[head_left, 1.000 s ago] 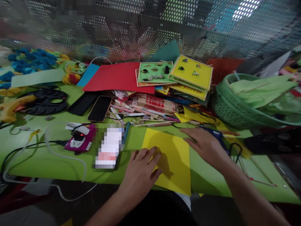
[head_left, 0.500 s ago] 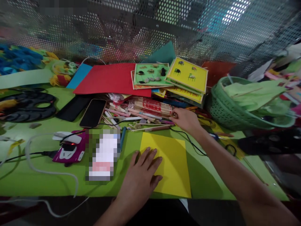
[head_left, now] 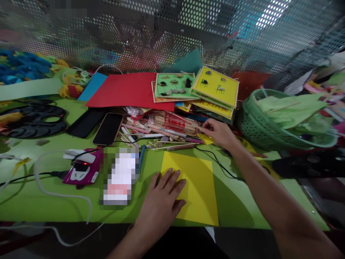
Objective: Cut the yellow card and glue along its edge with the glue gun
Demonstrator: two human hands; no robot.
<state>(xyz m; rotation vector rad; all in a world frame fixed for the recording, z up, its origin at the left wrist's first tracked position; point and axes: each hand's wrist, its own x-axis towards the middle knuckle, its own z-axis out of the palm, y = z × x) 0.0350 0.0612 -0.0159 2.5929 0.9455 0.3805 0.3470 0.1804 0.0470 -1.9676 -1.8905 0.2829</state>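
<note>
Green worktop [head_left: 40,201] spreads below a perforated screen. Yellow paper [head_left: 199,187], thin and floppy, lies flat at its near edge; left hand [head_left: 161,205] presses its corner, fingers spread. Right hand [head_left: 219,133] fingers pinch among sticks [head_left: 172,124].

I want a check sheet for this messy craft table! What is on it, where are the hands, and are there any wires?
Surface: green table, mostly covered.
Job's things: yellow paper sheet lying flat at the front edge; pile of sticks and pens behind it.
Clutter: two phones, red sheet, picture cards, green basket holding green paper.
Hands: left hand flat, fingers spread, on the sheet's left side; right hand at the right end of the pile, fingertips at a small yellow scrap; whether it grips anything is unclear.
Cables: white cable and black cable near a purple gadget; thin black wire by the sheet.
Surroundings: perforated metal screen behind.
</note>
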